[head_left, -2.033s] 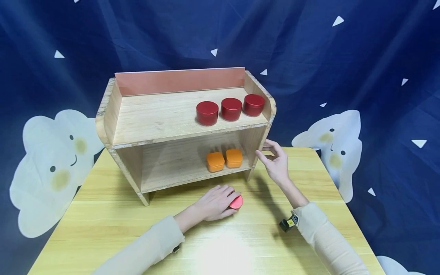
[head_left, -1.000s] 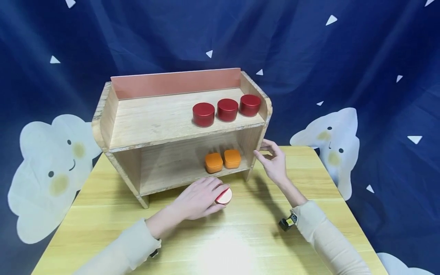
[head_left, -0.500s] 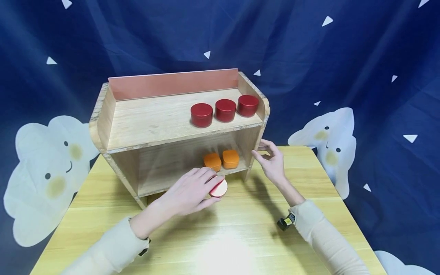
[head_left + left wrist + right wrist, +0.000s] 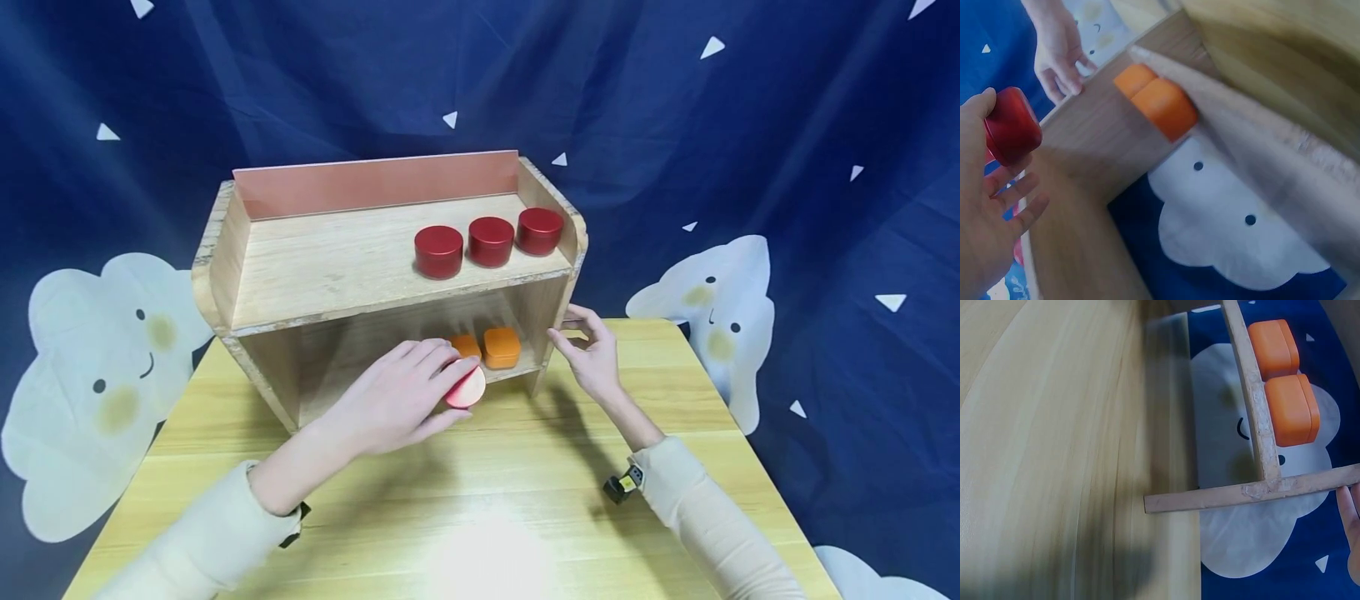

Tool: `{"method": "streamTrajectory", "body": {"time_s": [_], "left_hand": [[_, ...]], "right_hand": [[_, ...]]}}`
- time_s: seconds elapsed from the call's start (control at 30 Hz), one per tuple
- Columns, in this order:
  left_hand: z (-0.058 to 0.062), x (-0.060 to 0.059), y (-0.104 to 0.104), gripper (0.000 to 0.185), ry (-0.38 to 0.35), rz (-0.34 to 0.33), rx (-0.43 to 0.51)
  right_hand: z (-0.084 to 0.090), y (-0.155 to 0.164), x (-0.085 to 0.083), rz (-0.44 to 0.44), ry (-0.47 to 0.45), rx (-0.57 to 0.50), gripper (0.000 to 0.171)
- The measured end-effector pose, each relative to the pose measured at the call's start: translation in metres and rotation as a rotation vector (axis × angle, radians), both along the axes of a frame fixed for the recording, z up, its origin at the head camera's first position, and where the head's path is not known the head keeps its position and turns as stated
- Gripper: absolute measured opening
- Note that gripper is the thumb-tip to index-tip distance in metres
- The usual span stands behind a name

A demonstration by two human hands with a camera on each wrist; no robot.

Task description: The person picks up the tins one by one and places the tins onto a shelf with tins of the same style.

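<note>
My left hand (image 4: 393, 398) grips a small red tin (image 4: 467, 387) between thumb and fingers, in front of the lower shelf. The left wrist view shows this red tin (image 4: 1015, 125) with rounded corners. In the head view it partly hides one of two orange tins (image 4: 502, 347) on the lower shelf. My right hand (image 4: 592, 354) rests its fingertips against the outer right side of the wooden shelf unit (image 4: 337, 304), holding nothing. The right wrist view catches only part of the right hand (image 4: 1352, 531), touching the side panel.
Three round red tins (image 4: 491, 242) stand in a row on the right part of the upper shelf. The shelf unit stands on a wooden table (image 4: 570, 500). A dark blue curtain (image 4: 637, 100) with white clouds hangs behind.
My left hand has lifted the red tin off the table and moved it up and left, toward the lower shelf. The right hand stays at the side panel. The head view has shifted slightly.
</note>
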State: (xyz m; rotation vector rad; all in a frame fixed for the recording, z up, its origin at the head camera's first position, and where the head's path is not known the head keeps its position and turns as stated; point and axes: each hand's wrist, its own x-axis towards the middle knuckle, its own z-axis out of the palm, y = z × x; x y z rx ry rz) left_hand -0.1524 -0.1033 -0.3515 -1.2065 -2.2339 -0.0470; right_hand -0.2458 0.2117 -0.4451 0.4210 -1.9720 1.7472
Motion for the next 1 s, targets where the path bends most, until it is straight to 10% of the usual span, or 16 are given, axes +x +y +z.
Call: {"method": "streamTrajectory", "body": {"time_s": [1.0], "left_hand": [[0.075, -0.007, -0.029, 0.061, -0.003, 0.036, 0.061]], "right_hand": [[-0.001, 0.0, -0.001, -0.004, 0.009, 0.009, 0.043]]}}
